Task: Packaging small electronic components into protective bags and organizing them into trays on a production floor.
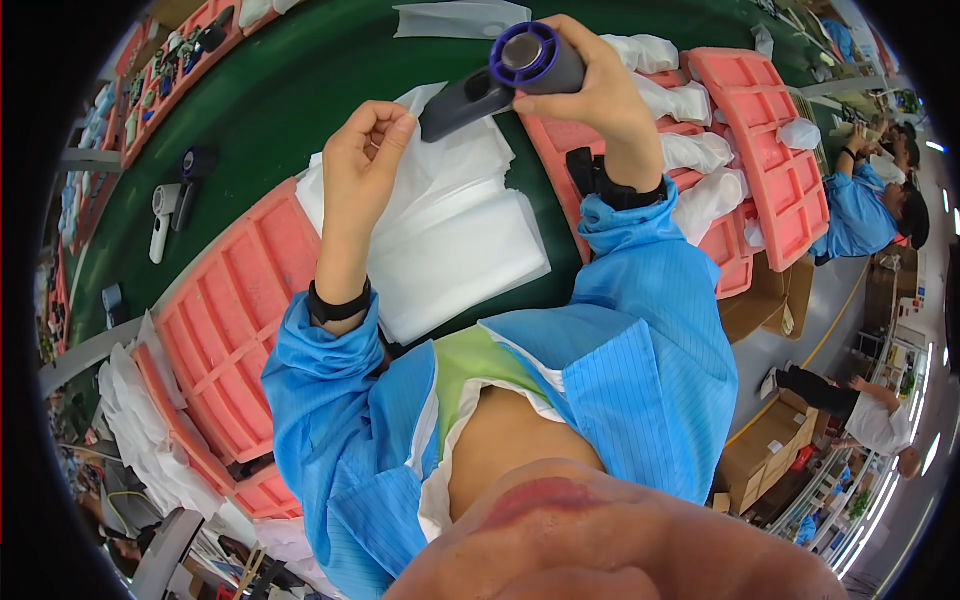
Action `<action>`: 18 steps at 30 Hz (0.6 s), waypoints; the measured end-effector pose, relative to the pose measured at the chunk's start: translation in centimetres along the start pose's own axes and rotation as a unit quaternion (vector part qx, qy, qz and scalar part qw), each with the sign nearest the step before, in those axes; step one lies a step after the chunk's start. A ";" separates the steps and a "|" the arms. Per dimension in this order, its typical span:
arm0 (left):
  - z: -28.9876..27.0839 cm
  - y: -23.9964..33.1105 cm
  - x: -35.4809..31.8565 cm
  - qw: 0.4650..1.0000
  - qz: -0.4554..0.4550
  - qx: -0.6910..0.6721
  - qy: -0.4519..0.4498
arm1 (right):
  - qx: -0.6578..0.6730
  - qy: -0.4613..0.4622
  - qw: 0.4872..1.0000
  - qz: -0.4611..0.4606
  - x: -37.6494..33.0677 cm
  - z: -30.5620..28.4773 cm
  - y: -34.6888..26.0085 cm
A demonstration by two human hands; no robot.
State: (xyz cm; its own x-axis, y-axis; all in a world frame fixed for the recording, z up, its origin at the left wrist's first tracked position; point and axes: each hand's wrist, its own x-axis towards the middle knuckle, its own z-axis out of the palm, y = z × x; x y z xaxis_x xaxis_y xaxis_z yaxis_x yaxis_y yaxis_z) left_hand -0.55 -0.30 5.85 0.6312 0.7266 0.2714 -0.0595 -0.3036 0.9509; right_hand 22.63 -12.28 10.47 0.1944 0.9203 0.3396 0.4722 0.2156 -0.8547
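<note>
Cloth sheets (450,230) between two trays (240,320), on table (290,90)

My right grip (590,90) covers most of the grey hair dryer's (500,85) barrel, so only its purple-ringed end and dark handle show. My sleeves hide part of the white foam sheets (450,230) and the near edge of the green counter (300,90). The small parts in the far pink tray (165,75) are too tiny to tell.

One head-worn fisheye view looks steeply down, close over the person's chest, onto the green table (300,90).
</note>
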 end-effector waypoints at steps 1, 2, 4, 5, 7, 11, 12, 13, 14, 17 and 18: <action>-0.1 0.3 -0.1 1.000 -0.002 -0.029 0.013 | 0.003 0.000 1.000 -0.014 0.1 0.6 -0.2; -0.3 0.5 -0.1 1.000 -0.002 -0.028 0.013 | 0.006 0.001 1.000 -0.029 0.1 1.2 -0.4; -0.8 0.7 0.0 1.000 0.001 -0.004 0.020 | 0.009 0.002 0.999 -0.042 -0.1 1.6 -1.3; -1.1 0.6 0.0 1.000 0.003 0.008 0.023 | 0.008 0.037 0.998 -0.044 -0.3 1.2 -2.0; -2.2 0.2 0.2 1.000 -0.007 0.030 0.007 | 0.006 0.104 0.993 -0.049 -0.4 0.2 -3.3; -2.8 -0.5 0.4 0.992 -0.016 0.119 -0.045 | 0.032 0.110 0.992 -0.043 -0.5 -1.2 -2.5; -2.7 -0.5 0.4 0.984 -0.005 0.166 -0.059 | 0.033 0.111 0.992 -0.041 -0.5 -1.1 -2.5; -2.6 -0.6 0.3 0.974 0.006 0.213 -0.074 | 0.025 0.105 0.994 -0.032 -0.4 -1.2 -2.5; -2.1 -0.9 0.2 0.974 0.004 0.213 -0.076 | 0.017 0.100 0.995 -0.022 -0.4 -1.2 -2.5; 0.3 -1.9 -0.6 0.937 0.025 0.333 -0.102 | 0.010 0.087 0.996 -0.007 -0.1 -0.9 -2.8; 1.1 -1.7 -0.7 0.937 0.026 0.331 -0.106 | 0.007 0.080 0.997 -0.003 -0.1 -0.8 -2.9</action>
State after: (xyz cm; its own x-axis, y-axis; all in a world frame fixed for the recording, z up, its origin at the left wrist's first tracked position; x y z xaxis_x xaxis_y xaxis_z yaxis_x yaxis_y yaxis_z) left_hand 0.01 -0.98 3.89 0.7847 0.5824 0.2121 0.3546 -0.7025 0.6170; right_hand 21.96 -13.28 13.22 0.3264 0.8555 0.4021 0.4626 0.2264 -0.8572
